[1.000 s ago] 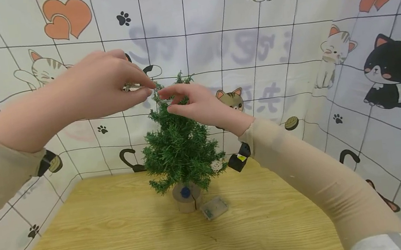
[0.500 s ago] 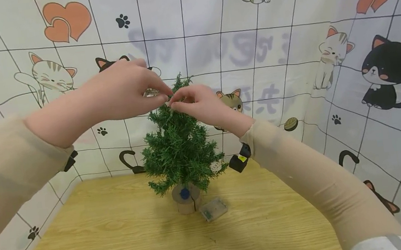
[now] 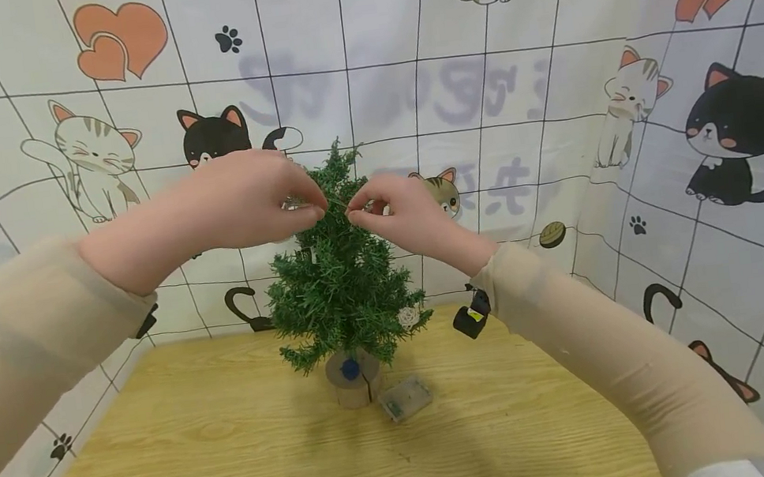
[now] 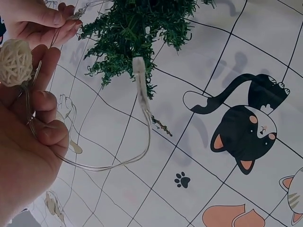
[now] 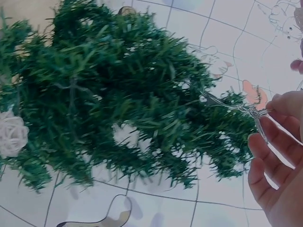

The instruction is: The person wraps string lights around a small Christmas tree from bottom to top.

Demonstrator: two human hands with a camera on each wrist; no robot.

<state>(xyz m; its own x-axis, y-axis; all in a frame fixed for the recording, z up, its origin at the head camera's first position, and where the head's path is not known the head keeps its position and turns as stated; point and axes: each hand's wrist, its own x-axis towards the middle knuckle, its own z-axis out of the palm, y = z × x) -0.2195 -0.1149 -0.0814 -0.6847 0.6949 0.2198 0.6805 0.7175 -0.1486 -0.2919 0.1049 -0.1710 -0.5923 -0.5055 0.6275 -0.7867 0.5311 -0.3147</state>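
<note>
In the head view, a small green artificial Christmas tree (image 3: pixel 342 299) stands with both hands in front of its upper part. My left hand (image 3: pixel 234 201) holds thin clear string-light wire (image 4: pixel 111 166), which loops out below the fingers. A white woven ball (image 4: pixel 15 64) on that wire sits by its fingertips. My right hand (image 3: pixel 403 212) pinches a twisted bundle of wire (image 5: pixel 251 111) between thumb and forefinger near the treetop. This wire runs back into the branches. Another white woven ball (image 5: pixel 11 134) hangs low on the tree, at its right side in the head view.
The tree's round wooden base (image 3: pixel 355 385), with a blue spot on its front, stands on the wood-grain table (image 3: pixel 224 465). A flat translucent case (image 3: pixel 406 399) lies beside the base. A cat-print cloth (image 3: pixel 356 27) encloses the back and sides.
My left hand has moved right and down to the tree's upper part. The right hand has shifted slightly down and right. Their fingertips, close together half a second ago, are now apart.
</note>
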